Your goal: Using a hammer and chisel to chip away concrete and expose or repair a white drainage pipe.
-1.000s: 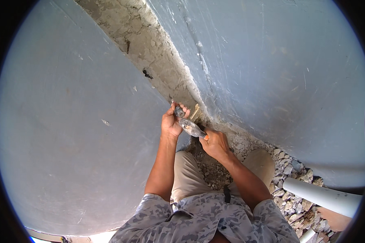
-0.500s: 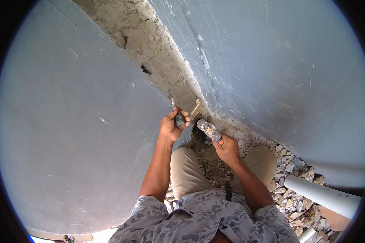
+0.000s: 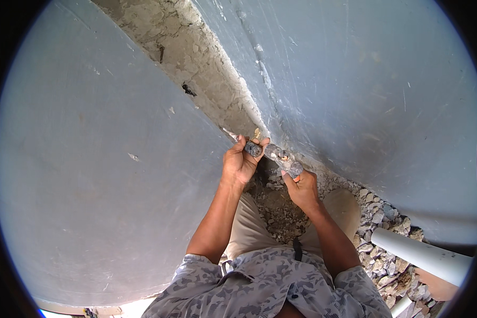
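the left hand point(image 3: 240, 165) reaches up and slightly right from its forearm, palm turned upward, fingers curled closed around a chisel point(image 3: 254, 150); the chisel's round, dark butt shows among the fingers and its pale tip points up and left, ahead of the hand. just right of it and a little lower, the right hand point(image 3: 303, 192) is wrapped around the orange handle of a hammer point(image 3: 283, 157), its forearm slanting up and left. the hammer's head lies close beside the left fingers; whether it touches them or the chisel, i cannot tell.

ahead of the hands runs a rough concrete strip point(image 3: 196, 66), between a smooth grey surface point(image 3: 116, 169) left of them and another grey surface point(image 3: 365, 90) to their right. broken stones point(image 3: 379, 214) and a white pipe point(image 3: 418, 253) lie right of and below the right hand.
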{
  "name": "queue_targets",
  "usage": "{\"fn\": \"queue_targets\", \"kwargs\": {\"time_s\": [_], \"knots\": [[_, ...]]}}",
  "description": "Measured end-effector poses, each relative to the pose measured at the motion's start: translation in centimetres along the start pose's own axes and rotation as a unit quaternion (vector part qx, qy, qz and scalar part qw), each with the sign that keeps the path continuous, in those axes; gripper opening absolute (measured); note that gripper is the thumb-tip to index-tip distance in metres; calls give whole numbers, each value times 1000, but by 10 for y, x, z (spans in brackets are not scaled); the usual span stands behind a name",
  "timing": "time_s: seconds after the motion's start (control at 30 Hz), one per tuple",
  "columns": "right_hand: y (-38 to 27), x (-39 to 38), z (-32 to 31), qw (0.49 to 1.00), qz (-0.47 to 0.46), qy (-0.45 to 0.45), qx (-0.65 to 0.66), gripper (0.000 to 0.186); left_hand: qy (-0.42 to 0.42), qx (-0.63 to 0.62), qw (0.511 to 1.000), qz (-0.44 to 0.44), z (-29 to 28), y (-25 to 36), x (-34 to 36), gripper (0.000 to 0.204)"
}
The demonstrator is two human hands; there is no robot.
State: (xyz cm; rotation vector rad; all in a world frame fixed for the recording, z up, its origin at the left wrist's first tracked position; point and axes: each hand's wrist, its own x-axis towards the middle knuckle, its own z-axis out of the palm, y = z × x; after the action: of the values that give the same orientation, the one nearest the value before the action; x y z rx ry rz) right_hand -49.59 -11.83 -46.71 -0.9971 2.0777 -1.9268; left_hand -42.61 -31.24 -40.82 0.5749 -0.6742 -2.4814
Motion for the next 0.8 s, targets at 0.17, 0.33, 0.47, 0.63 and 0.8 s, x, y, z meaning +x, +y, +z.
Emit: {"fn": "queue_targets", "kwargs": {"time_s": [0.17, 0.33, 0.47, 0.63, 0.8], "knots": [[-17, 1, 0, 997, -42, 35, 58, 17, 3, -3, 1000, 13, 2, 4, 2, 28], [-11, 3, 3, 974, -220, 52, 33, 10, 43, 7, 999, 17, 17, 11, 2, 30], [-30, 23, 22, 985, 23, -122, -116, 10, 93, 5, 996, 6, 15, 17, 13, 29], [-53, 10, 23, 978, -164, 25, 123, 23, 66, -33, 997, 12, 2, 31, 12, 26], [-34, 27, 25, 983, -180, 10, 37, 25, 81, -42, 996, 12, 20, 39, 8, 24]]}}
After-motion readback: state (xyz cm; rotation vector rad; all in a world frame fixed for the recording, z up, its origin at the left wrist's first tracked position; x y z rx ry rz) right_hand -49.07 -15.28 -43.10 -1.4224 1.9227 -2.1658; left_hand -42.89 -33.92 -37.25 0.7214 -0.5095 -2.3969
